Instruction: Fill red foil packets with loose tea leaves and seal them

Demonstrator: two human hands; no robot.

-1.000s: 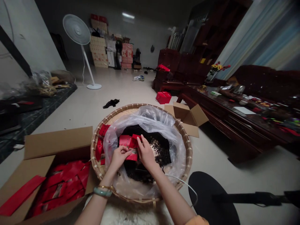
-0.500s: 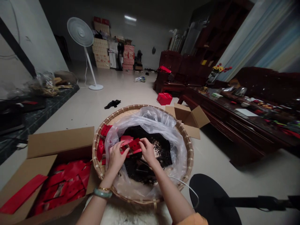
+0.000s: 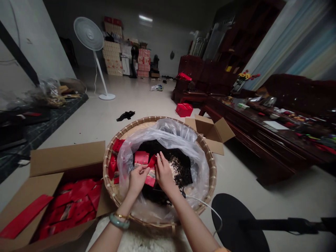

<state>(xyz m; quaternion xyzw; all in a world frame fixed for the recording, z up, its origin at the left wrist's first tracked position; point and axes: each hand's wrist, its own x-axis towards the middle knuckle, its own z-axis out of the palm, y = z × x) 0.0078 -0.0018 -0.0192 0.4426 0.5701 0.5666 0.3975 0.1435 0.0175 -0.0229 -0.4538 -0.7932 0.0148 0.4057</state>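
Over the basket, my left hand [image 3: 137, 180] pinches the edge of a small red packet [image 3: 152, 161] between thumb and fingers. The fingers of my right hand [image 3: 164, 173] close on the packet's other side. Just behind and below it lie another red packet [image 3: 141, 156] and a red packet with a printed picture [image 3: 150, 179]. Beneath them is a heap of dark, loose, shredded leaves [image 3: 183, 168] in a clear plastic bag [image 3: 202, 175]. The bag lines a round woven bamboo basket [image 3: 213, 164]. More red packets [image 3: 112, 166] sit between bag and basket wall at the left.
At the left stands an open cardboard box [image 3: 68, 152] full of red packets. A smaller open box [image 3: 217, 140] is behind the basket at right, beside a dark wooden table [image 3: 236, 129]. A black round base [image 3: 231, 224] and a white cord [image 3: 207, 204] are at lower right.
The red packet has turned more upright and narrower between my hands. My left hand has moved right and lower, and my right hand's fingers have straightened upward.
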